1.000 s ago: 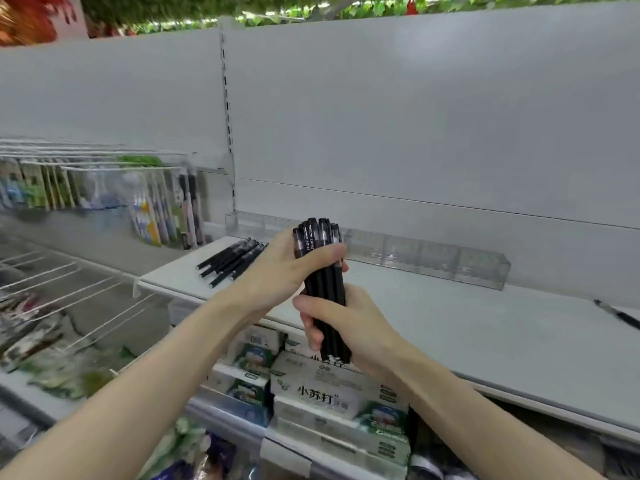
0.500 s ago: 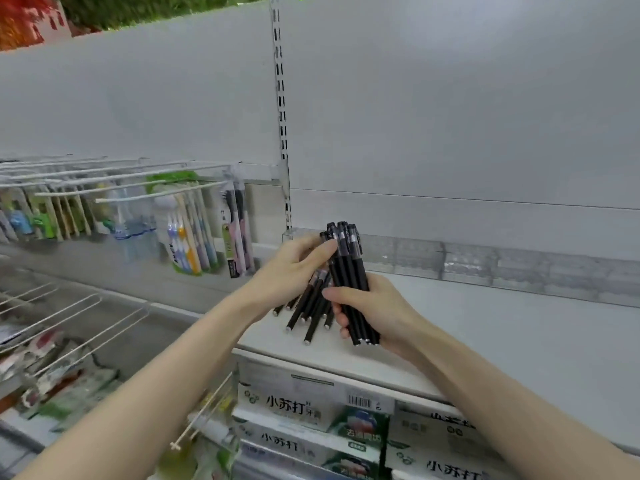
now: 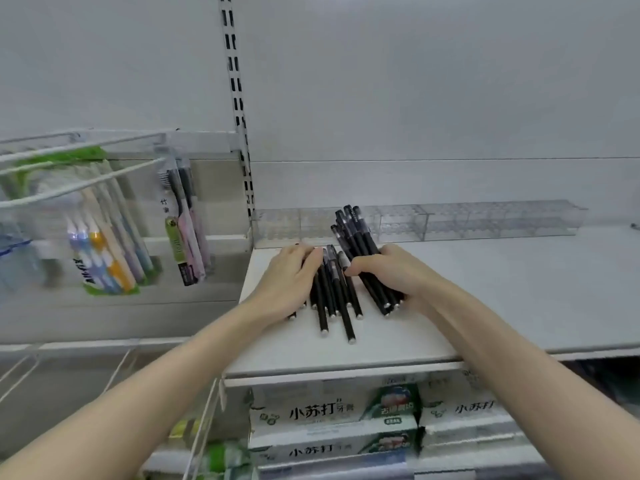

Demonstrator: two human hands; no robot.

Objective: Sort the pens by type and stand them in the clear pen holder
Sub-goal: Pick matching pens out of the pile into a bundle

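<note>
My right hand (image 3: 394, 273) grips a bundle of black pens (image 3: 360, 244), their capped ends tilted up toward the clear pen holder (image 3: 485, 221). The long holder runs along the back of the white shelf (image 3: 502, 299). A second group of black pens (image 3: 334, 299) lies flat on the shelf between my hands, silver ends toward me. My left hand (image 3: 289, 277) lies over the left part of that loose group, fingers bent down onto the pens and hiding some of them.
Packaged toothbrushes (image 3: 104, 251) hang on wire hooks to the left of the shelf. Boxes of toothpaste (image 3: 332, 414) fill the shelf below. A slotted upright (image 3: 237, 109) rises behind the shelf's left end. A dark object (image 3: 634, 226) lies at the far right edge.
Both hands have come down to the shelf. The left hand let go of the bundle and now lies on the loose pens; the right hand lowered the bundle onto the shelf.
</note>
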